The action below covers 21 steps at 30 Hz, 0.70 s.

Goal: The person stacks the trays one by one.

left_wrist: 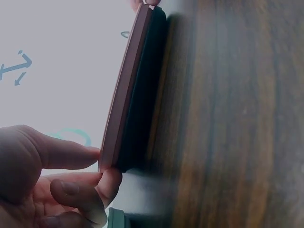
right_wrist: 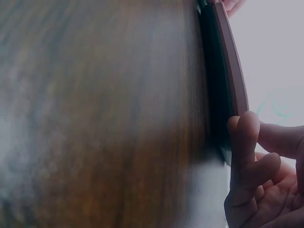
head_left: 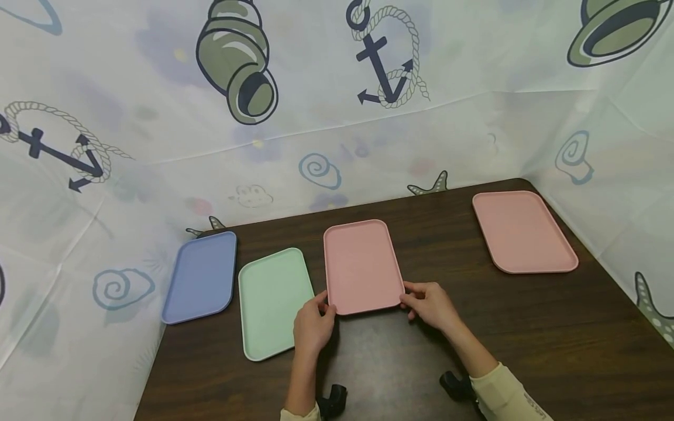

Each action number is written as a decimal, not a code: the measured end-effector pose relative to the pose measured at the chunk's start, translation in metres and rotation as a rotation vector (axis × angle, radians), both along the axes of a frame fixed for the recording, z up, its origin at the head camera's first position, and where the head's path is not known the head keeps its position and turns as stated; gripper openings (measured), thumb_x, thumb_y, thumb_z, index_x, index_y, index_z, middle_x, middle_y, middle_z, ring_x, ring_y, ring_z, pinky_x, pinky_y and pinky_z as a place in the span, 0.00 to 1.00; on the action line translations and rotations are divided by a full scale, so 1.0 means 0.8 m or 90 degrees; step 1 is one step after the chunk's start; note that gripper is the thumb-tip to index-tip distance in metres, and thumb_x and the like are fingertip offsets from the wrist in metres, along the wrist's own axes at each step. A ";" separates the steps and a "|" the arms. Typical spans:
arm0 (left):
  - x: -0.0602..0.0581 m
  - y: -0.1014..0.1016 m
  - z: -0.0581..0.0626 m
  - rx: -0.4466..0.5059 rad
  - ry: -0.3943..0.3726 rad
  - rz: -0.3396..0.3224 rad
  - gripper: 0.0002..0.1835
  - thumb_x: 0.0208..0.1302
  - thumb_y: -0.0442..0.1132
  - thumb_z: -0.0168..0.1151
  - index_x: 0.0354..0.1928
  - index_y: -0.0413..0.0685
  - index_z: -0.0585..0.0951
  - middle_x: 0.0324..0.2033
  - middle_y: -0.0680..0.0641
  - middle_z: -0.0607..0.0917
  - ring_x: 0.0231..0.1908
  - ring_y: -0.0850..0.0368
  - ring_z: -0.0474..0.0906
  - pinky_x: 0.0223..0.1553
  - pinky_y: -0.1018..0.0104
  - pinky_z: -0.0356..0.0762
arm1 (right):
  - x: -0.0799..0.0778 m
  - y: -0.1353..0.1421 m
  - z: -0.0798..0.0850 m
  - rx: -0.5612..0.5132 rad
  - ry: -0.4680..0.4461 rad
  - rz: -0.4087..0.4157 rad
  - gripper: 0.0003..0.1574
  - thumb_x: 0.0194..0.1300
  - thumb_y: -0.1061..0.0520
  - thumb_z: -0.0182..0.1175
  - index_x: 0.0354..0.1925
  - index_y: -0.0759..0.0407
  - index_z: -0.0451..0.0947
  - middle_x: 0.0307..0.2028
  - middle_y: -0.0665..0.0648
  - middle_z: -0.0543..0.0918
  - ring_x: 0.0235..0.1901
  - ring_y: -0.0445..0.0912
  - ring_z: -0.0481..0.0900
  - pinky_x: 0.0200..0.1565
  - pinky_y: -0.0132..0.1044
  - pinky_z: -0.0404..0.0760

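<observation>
A pink rectangular tray (head_left: 363,266) is at the middle of the table, held by its two near corners. My left hand (head_left: 313,324) pinches the near left corner between thumb and fingers, beside the green tray (head_left: 275,304). On the near right corner, my right hand (head_left: 429,304) grips with thumb and fingers. Seen edge-on in the left wrist view, the pink rim (left_wrist: 124,95) has a dark band below it; whether that is shadow or another surface I cannot tell. The right wrist view shows the same rim (right_wrist: 232,61) in the fingers.
A blue tray (head_left: 202,278) lies at the table's left edge, left of the green one. Another pink tray (head_left: 525,232) lies at the back right. Printed cloth (head_left: 337,140) hangs behind and beside the dark wooden table (head_left: 553,339).
</observation>
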<state>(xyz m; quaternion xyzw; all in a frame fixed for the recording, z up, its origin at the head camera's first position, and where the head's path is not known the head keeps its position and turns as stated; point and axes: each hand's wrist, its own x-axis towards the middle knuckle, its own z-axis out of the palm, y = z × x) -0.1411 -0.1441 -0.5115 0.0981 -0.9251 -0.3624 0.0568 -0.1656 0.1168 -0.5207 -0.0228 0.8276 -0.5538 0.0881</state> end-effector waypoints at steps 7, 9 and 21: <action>0.001 0.005 0.004 -0.017 -0.023 0.011 0.22 0.59 0.38 0.65 0.56 0.43 0.82 0.23 0.56 0.79 0.27 0.55 0.73 0.29 0.60 0.70 | 0.001 0.000 0.002 0.000 -0.010 0.001 0.28 0.65 0.64 0.62 0.61 0.74 0.72 0.27 0.58 0.86 0.18 0.48 0.81 0.23 0.32 0.69; 0.000 0.005 0.004 -0.017 -0.026 0.012 0.21 0.59 0.38 0.66 0.56 0.43 0.83 0.23 0.56 0.79 0.27 0.55 0.73 0.29 0.59 0.70 | 0.001 0.000 0.003 0.001 -0.010 0.003 0.28 0.65 0.64 0.62 0.61 0.74 0.72 0.27 0.58 0.86 0.18 0.48 0.81 0.23 0.32 0.69; 0.005 0.003 -0.001 -0.021 -0.020 0.011 0.21 0.59 0.40 0.65 0.55 0.44 0.83 0.24 0.56 0.80 0.25 0.57 0.71 0.28 0.61 0.69 | 0.008 -0.003 0.005 0.017 -0.032 0.010 0.32 0.65 0.62 0.62 0.64 0.75 0.68 0.28 0.56 0.86 0.19 0.48 0.81 0.28 0.32 0.69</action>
